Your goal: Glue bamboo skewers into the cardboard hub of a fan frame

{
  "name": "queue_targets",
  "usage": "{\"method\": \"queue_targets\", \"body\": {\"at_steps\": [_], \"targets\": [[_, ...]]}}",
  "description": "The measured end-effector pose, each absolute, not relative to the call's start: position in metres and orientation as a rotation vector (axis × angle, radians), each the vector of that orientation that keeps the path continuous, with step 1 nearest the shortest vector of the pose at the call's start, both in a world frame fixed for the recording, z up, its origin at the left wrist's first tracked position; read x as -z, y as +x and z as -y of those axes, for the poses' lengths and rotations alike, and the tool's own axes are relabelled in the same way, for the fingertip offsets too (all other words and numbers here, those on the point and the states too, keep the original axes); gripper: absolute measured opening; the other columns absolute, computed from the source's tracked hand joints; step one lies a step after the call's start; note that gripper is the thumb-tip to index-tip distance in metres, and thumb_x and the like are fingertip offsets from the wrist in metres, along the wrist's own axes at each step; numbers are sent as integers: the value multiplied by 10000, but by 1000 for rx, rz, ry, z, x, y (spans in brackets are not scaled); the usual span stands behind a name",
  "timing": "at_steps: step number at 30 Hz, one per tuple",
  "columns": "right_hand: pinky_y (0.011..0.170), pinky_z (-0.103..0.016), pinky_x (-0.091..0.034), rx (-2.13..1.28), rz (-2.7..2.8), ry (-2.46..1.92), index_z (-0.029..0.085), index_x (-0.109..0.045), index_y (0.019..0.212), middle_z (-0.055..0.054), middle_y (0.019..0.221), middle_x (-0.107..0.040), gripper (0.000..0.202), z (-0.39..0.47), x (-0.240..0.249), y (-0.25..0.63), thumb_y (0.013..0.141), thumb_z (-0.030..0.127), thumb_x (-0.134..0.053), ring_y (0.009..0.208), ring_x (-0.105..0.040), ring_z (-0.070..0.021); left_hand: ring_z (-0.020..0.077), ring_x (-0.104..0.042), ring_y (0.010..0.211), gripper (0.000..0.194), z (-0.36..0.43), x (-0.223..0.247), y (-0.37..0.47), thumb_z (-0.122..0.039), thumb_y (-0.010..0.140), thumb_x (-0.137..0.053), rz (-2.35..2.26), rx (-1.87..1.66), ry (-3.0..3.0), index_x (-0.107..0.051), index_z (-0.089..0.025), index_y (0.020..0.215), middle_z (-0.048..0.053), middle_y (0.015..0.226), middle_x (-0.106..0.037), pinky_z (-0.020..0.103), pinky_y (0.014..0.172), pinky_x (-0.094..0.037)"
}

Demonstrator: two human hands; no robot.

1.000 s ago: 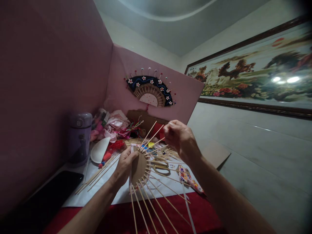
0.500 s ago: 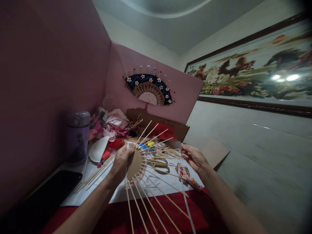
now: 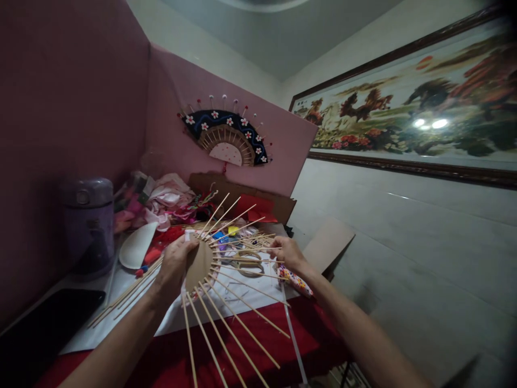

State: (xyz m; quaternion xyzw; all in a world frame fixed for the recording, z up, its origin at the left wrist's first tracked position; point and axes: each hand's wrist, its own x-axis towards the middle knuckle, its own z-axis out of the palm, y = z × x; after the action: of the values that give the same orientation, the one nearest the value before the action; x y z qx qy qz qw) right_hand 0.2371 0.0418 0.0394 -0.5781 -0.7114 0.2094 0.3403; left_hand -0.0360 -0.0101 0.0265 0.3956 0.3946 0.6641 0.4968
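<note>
My left hand [image 3: 176, 264] is closed on the upper left edge of a fan frame, its thumb flat on the brown cardboard half-disc [image 3: 200, 268]. Thin wooden sticks [image 3: 246, 318] radiate from the half-disc's curved edge, upward, to the right and down toward me. At the outer end of one right-pointing stick, the fingers of my right hand [image 3: 287, 253] are pinched together around its tip. Behind the sticks lies a pair of scissors with gold-coloured handles [image 3: 247, 264]. A floral-patterned piece [image 3: 297, 281] rests just below my right hand.
A finished dark fan with flowers [image 3: 230, 126] hangs on the pink board. On the left stand a purple bottle [image 3: 89, 226], a white half-round piece [image 3: 136, 247] and a black phone [image 3: 56, 318]. Loose sticks [image 3: 125, 302] lie beside my left forearm. Pink cloth [image 3: 172, 191] is heaped behind.
The view has swung to the right, so everything appears further left. My right hand has come in closer around the stick's end; my left hand keeps its hold on the fan frame.
</note>
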Motion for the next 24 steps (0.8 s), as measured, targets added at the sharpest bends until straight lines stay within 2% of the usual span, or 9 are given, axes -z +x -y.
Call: {"method": "queue_targets", "body": {"at_steps": [4,7,10,12,14,16,18,21,24], "targets": [[540,-213,-388,-94,2023,-1698,169,-581,697,-14,623,-616,94,-43,-47,259,741,227,-521,575,-568,-121,146,-552,491,196,7,-23,-38,-306,606,-571,-965,-1572,943,-567,-159,737,-8,575,-614,238,466,-401],[622,-244,-388,-34,2081,-1806,170,-622,728,-53,736,-648,154,-37,-45,274,761,206,-477,712,-592,-161,149,-562,519,222,5,-19,-39,-316,619,-580,-934,-1544,952,-584,-156,772,-3,611,-632,244,495,-413],[675,-298,-386,31,2086,-1947,149,-631,787,-123,879,-641,238,-24,-32,277,755,343,-498,835,-582,-235,144,-571,560,241,3,-15,-41,-331,634,-589,-928,-1549,972,-600,-155,797,-3,651,-648,235,524,-417],[690,-336,-385,65,2090,-2059,135,-614,897,-164,959,-618,404,-14,-21,274,705,481,-530,883,-565,-286,147,-568,551,244,1,-13,-42,-350,633,-594,-962,-1545,976,-600,-156,780,-7,634,-641,235,507,-407],[719,-356,-381,66,2145,-2144,135,-587,971,-174,996,-604,472,-7,-13,273,722,522,-483,923,-548,-304,154,-562,530,248,-2,-12,-43,-366,628,-595,-987,-1528,970,-595,-158,764,-9,611,-631,244,489,-401],[759,-353,-371,40,2198,-2159,155,-567,1013,-154,1024,-601,394,-2,-8,275,783,435,-413,959,-537,-283,156,-553,509,243,-4,-12,-44,-369,615,-601,-1009,-1517,962,-586,-157,733,-9,589,-620,249,477,-398],[790,-342,-362,12,2219,-2139,181,-532,1082,-127,1069,-593,349,-1,-5,280,782,316,-413,990,-528,-263,157,-549,502,246,-6,-12,-45,-374,598,-613,-1018,-1517,958,-580,-156,706,-7,581,-617,252,473,-400],[816,-349,-360,-38,2220,-2110,185,-404,1243,-124,1164,-554,525,-5,1,291,723,222,-465,1035,-512,-271,165,-556,513,259,-4,-15,-44,-377,575,-634,-1008,-1535,958,-588,-155,701,-1,586,-621,258,478,-411],[838,-329,-370,-136,2131,-1992,123,-310,1304,-143,1188,-533,680,-12,11,302,673,239,-538,1044,-507,-259,170,-558,515,262,1,-20,-42,-364,565,-641,-1008,-1551,958,-607,-148,710,6,582,-624,261,474,-412]]}}
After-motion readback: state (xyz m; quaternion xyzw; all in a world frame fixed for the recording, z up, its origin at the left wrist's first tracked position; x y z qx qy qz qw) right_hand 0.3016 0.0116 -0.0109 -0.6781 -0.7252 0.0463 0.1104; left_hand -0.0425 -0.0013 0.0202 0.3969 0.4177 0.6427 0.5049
